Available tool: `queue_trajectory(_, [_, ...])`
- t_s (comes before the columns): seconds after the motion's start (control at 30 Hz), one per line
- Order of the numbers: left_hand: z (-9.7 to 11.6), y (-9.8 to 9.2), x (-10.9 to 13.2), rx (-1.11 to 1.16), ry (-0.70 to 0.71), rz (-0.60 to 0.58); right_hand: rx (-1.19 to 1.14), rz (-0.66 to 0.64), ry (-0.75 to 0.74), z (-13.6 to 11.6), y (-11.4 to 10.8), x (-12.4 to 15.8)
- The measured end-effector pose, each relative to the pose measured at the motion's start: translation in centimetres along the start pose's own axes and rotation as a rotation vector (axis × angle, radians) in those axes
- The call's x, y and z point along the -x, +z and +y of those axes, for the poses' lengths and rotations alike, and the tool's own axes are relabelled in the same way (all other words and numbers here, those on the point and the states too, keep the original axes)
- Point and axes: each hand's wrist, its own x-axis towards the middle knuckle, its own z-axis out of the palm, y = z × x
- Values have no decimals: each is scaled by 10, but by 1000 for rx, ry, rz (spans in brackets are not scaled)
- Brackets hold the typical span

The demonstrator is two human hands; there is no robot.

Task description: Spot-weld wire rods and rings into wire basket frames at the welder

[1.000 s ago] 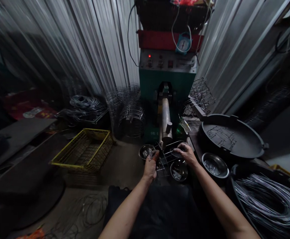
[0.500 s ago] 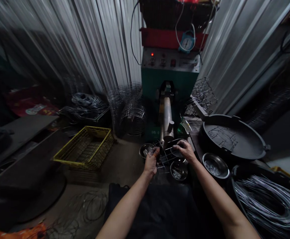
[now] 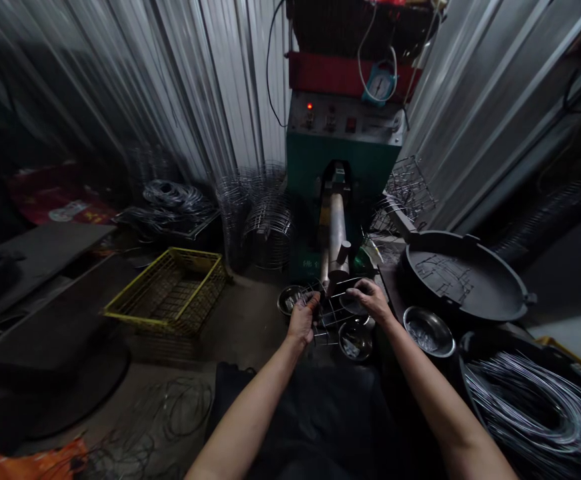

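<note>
My left hand (image 3: pixel 302 319) pinches the left side of a small wire rack (image 3: pixel 333 315) made of thin crossed rods. Thumb and finger of my right hand (image 3: pixel 370 299) are closed on the rack's far right part. The rack lies under the metal electrode arm (image 3: pixel 338 233) of a green welding machine (image 3: pixel 303 160); whether the tip touches the wire I cannot tell. Close by my left hand is a steel bowl (image 3: pixel 284 308) of small metal pieces. Another steel bowl (image 3: pixel 354 352) with pale pieces sits just below the rack.
A yellow wire basket (image 3: pixel 163 323) stands on the left, with wire coils (image 3: pixel 175 198) behind it. To the right are a round black pan (image 3: pixel 490 293) holding wire pieces, a steel bowl (image 3: pixel 429 331) and a tub with a big wire coil (image 3: pixel 535 393). Corrugated metal walls (image 3: pixel 210 87) rise behind.
The view has shifted slightly. The wire rack sits a little flatter and more level under the electrode; both hands keep their grip on it, nearly in place.
</note>
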Motion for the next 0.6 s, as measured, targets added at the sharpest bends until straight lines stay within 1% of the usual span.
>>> queue_trajectory(0.23, [1, 0, 0, -10, 2, -16, -11, -11, 26, 0, 0, 1])
queue_trajectory(0.4, [1, -2, -2, 12, 0, -77, -23, 11, 80, 5, 4, 6])
queue_trajectory(0.53, [2, -3, -5, -15, 11, -44, -54, -15, 120, 9, 5, 6])
queue_trajectory(0.6, [3, -3, -6, -30, 11, -38, -32, -8, 109, 7, 4, 7])
